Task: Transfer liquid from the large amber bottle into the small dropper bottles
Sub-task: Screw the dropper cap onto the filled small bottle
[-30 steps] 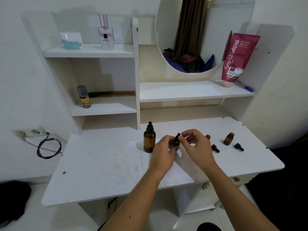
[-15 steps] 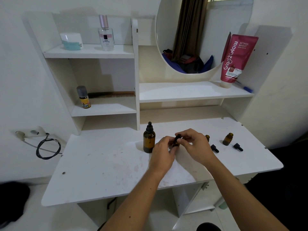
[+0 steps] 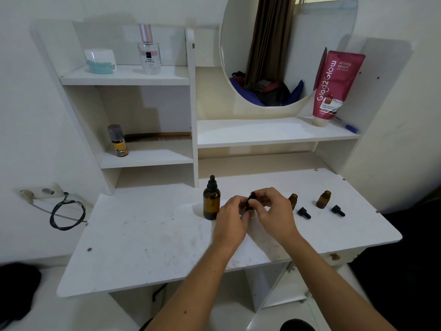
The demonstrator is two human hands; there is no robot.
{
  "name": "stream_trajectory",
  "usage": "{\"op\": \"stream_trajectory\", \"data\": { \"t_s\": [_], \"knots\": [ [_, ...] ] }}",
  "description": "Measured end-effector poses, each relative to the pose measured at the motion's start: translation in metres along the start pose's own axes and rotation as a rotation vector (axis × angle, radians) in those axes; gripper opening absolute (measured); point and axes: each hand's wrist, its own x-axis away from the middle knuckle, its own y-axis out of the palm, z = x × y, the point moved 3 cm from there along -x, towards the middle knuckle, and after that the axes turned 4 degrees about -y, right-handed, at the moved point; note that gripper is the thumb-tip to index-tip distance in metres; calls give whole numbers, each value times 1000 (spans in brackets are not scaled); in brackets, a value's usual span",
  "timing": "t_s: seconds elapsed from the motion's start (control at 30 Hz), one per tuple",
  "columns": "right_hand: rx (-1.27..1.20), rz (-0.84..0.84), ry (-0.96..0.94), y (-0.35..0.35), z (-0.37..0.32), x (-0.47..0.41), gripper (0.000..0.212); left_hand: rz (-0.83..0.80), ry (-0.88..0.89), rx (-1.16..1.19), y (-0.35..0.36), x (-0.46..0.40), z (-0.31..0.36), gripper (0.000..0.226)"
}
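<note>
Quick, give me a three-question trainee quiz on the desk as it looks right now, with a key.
1. True or false: the big bottle is capped.
2. How many loose dropper caps lie on the desk?
3. Which hand pinches the held bottle's cap: A left, B right?

Key: 1 true. 2 two: one, another. 3 B.

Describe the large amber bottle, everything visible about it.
The large amber bottle stands upright on the white desk, just left of the left hand, and no hand holds it. Its body is a brown, see-through cylinder, glass by the look of it, with rounded shoulders. A black dropper cap with a tapered bulb is fitted on top, so it is closed. No label shows. Its liquid level cannot be told. It is the tallest bottle on the desk.
</note>
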Motion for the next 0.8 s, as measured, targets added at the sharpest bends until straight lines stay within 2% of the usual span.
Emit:
{"op": "stream_trajectory", "data": {
  "t_s": [0.13,0.23,0.43,0.53,0.63,0.73,0.8],
  "knots": [
    [-1,-16,-11,-1,-1,1,18,-9,10,-28,0,3,1,33],
    [-2,-15,-8,-2,-4,5,30,-23,11,-57,-1,7,2,40],
    [58,83,-81,-11,-27,6,36,0,-77,-8,-11,27,2,48],
    [73,109,-190,-12,-48,1,29,69,-137,108,-27,38,-4,39],
    [44,58,-247,-4,-67,-4,22,212,-151,149,-51,46,-7,27],
    [15,-31,-264,9,-83,-12,26,379,-165,136,-72,41,-12,38],
    [7,-90,-248,19,-91,-19,30,373,-181,116,-78,29,-18,54]
  ]
}}
